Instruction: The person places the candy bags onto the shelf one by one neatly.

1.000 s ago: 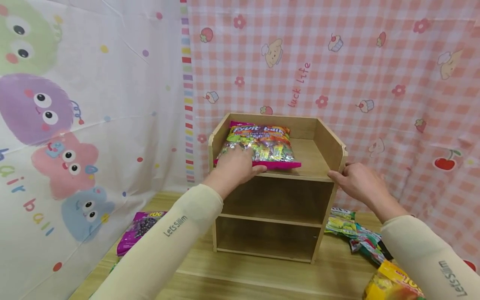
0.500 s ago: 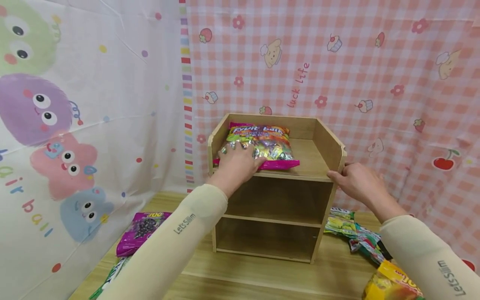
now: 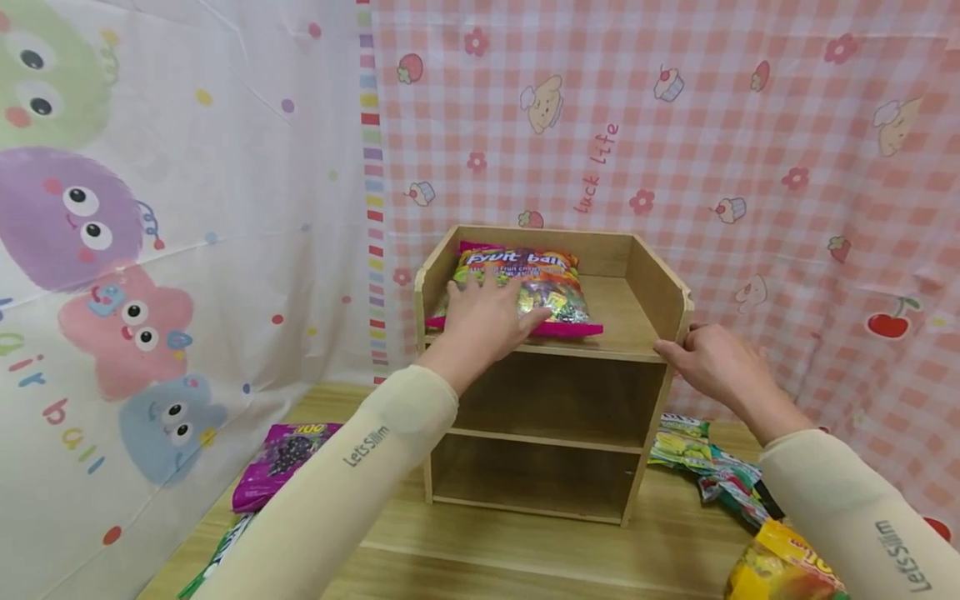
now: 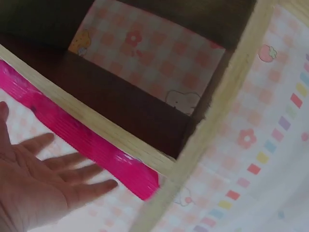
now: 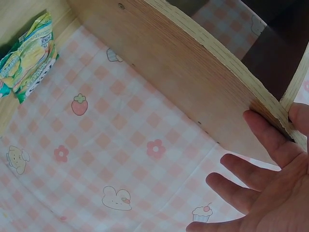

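A candy bag (image 3: 551,275), colourful with magenta ends and "Fyuit balls" lettering, lies on the top tier of a small wooden shelf (image 3: 622,317), towards its left side. Over the bag's front left part, my left hand (image 3: 483,321) is spread with fingers apart, covering some of the print. In the left wrist view its palm shows with nothing gripped, beside the bag's magenta edge (image 4: 77,130) that juts past the board. My right hand (image 3: 723,367) pinches the front of the shelf's right side panel between thumb and index finger (image 5: 270,135); its other fingers extend outside.
A purple grape-print bag (image 3: 285,458) and a green packet (image 3: 217,554) lie on the floor at left. Right of the shelf are green packets (image 3: 682,446), a teal-and-red one (image 3: 735,487) and a yellow bag (image 3: 783,567). Printed curtains (image 3: 525,125) hang close behind.
My left hand has lifted slightly and its fingers have spread, shifting a little right over the bag. The bag stays nearly in place. My right hand keeps its hold on the panel.
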The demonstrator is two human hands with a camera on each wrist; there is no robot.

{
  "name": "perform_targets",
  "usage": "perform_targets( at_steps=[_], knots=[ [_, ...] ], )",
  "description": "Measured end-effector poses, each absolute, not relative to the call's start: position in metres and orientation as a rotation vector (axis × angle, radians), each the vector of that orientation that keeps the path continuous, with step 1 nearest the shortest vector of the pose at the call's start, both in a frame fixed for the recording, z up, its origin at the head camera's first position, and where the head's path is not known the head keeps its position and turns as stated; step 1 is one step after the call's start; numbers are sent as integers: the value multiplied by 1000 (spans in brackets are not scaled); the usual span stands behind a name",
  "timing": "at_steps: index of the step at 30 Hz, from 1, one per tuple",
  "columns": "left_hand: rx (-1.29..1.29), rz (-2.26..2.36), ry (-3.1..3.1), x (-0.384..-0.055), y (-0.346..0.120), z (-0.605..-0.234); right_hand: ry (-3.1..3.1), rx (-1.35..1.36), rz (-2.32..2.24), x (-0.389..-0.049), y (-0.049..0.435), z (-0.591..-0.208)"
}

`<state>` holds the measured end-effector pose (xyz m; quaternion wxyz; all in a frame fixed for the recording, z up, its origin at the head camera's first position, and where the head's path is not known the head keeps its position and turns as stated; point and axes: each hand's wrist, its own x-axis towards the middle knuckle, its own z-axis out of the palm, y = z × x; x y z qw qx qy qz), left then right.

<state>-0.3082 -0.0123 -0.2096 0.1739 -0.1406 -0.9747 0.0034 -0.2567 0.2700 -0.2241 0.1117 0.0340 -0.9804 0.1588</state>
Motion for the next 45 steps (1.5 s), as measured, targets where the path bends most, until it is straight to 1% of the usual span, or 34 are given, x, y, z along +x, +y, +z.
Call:
perform_targets(
  at_steps=[4,14,31,45],
  knots=[
    [-455,8,-2794,-308,-4,-214,-2871,109,455,-257,271,-225],
    [-432,-4,-2806,-312,-6,-217,-2865,121,458,-258,272,-225],
    [-526,60,-2705,-304,-21,-220,-2885,110,444,-257,271,-223],
    [-508,38,-2648,-299,-34,-212,-2883,96,446,-257,271,-224]
  ],
)
